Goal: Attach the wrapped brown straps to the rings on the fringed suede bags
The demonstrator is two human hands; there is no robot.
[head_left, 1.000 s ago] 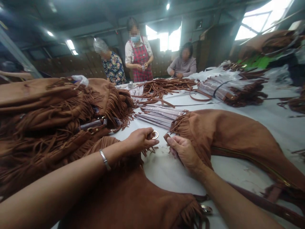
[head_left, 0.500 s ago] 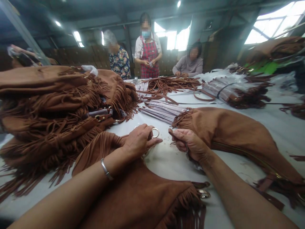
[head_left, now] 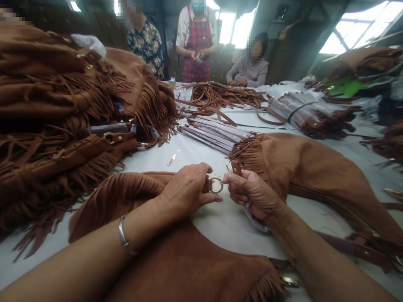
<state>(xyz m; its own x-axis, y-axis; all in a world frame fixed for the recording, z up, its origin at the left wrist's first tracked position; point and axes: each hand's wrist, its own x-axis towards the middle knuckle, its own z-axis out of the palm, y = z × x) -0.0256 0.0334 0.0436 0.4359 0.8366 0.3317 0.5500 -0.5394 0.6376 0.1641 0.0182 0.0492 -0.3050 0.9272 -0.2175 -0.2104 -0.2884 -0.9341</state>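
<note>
My left hand [head_left: 185, 188], with a silver bangle at its wrist, is closed on a short brown tab that carries a round metal ring [head_left: 217, 192]. Beneath it lies a brown fringed bag [head_left: 182, 260]. Close on the right, my right hand [head_left: 253, 193] pinches a brown strap end [head_left: 236, 167] that stands up above the fingers and shows a small metal stud. Its thumb and fingertips are at the ring's right edge; whether they touch it I cannot tell. Clear plastic wrap [head_left: 254, 218] hangs below my right hand.
Fringed bags are piled high [head_left: 28, 88] at the left. A second bag [head_left: 317, 163] lies to the right. Plastic-wrapped straps [head_left: 214, 134], loose straps [head_left: 217, 94] and a banded bundle [head_left: 296, 109] lie farther back. Several people are at the table's far side.
The ring and my right fingertips have come together, where a gap was before. The strap end has turned from pointing left to upright. The view has tilted downward.
</note>
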